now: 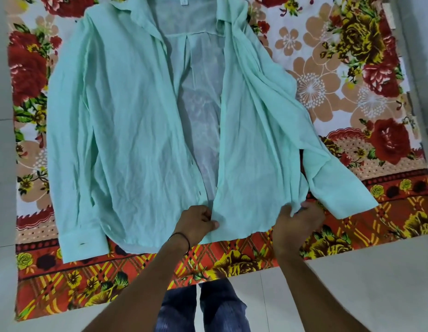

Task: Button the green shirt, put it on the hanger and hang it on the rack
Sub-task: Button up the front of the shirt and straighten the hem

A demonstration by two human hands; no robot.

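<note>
Two hands work at the hem of a shirt (136,130) spread flat on a floral cloth (352,80) on the floor. The shirt lies unbuttoned, front up, its long axis running from the collar at the far edge to the hem nearest the person. At left, one sleeve lies straight along the body, cuff near. The left hand (196,224), a black band on its wrist, pinches the inner bottom corner of the right front panel. The right hand (296,226) grips that panel's outer hem. The other sleeve angles out to the right.
</note>
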